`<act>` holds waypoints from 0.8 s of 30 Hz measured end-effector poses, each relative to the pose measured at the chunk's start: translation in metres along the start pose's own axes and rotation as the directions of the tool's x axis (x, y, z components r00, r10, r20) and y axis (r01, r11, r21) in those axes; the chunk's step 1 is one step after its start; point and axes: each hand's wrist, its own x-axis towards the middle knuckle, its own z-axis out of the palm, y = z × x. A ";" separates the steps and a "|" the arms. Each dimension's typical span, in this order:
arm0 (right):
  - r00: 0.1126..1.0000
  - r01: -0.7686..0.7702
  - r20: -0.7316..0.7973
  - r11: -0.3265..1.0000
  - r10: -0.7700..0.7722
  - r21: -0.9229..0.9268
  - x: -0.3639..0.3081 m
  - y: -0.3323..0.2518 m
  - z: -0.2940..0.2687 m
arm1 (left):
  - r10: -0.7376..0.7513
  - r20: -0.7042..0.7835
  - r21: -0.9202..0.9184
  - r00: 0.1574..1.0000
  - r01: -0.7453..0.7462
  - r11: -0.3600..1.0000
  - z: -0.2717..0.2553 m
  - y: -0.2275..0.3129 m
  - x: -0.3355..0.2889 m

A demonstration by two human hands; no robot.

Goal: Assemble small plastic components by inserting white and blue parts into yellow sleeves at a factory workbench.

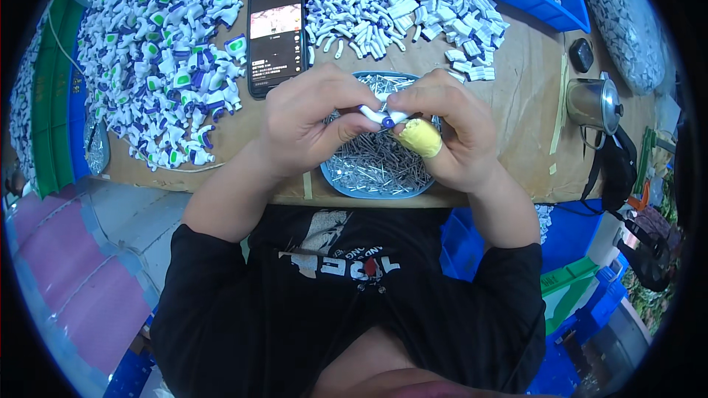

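Both my hands meet over a blue tub (376, 193) full of thin metal pins (380, 166). Between the thumb and fingers of my left hand (313, 114) is pinched a small white and purple plastic toy part (372, 113). My right hand (457, 121) grips the white side of the same small assembly, and the pieces touch at a purple round end (388, 123). Fingertips hide much of it, so I cannot tell whether the pieces are joined. A yellow wrap (420, 137) covers one finger of my right hand.
Left lies a big heap of white, purple and green toy pieces (158, 51). Beyond the tub are a phone (276, 37), curved white parts (354, 11) and blocky white parts (464, 22). On the right stand a metal cup (590, 103) and a small black case (581, 54). Blue bins (546, 0) edge the table.
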 end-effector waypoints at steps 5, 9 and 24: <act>1.000 0.023 0.003 1.000 -0.023 -0.012 -0.001 0.002 0.000 | 0.050 -0.007 0.061 0.999 -0.049 0.997 -0.002 0.000 -0.001; 0.998 -0.040 -0.058 0.999 0.040 -0.010 -0.001 -0.003 0.005 | 0.042 -0.016 0.069 0.999 -0.040 0.997 -0.002 0.003 -0.002; 0.996 0.082 0.063 0.856 -0.058 -0.511 -0.007 0.004 0.019 | -0.670 0.270 -0.607 0.692 0.662 0.439 0.009 0.014 -0.007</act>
